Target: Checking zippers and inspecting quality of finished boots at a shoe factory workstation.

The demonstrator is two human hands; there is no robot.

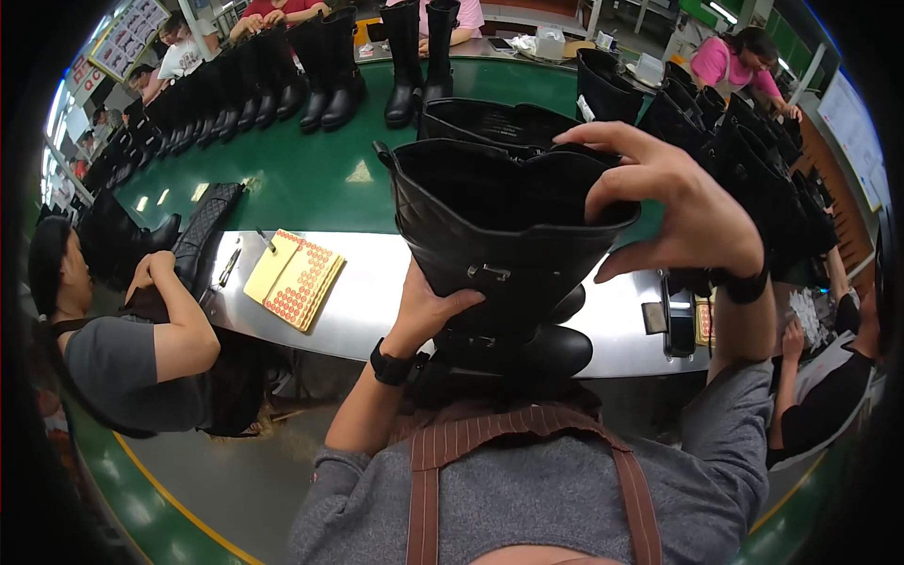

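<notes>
A pair of tall black boots stands upright before me, the near boot (508,240) overlapping the far boot (499,122). Both wide openings face up, and a small metal buckle shows on the near shaft. My left hand (424,306) grips the near shaft from its left side, thumb across the front and the other fingers hidden behind. At the right rim is my right hand (678,193), its fingers spread in a curve. One finger dips into the near opening, another reaches the far boot's rim, and the thumb stays outside beside the shaft.
A yellow box with red dots (295,278) and a pen-like tool (229,266) lie left on the metal worktop (367,282). A black phone-like object (679,320) lies right. Rows of boots (235,94) line the green table (311,179). A co-worker (132,339) sits left; others work around.
</notes>
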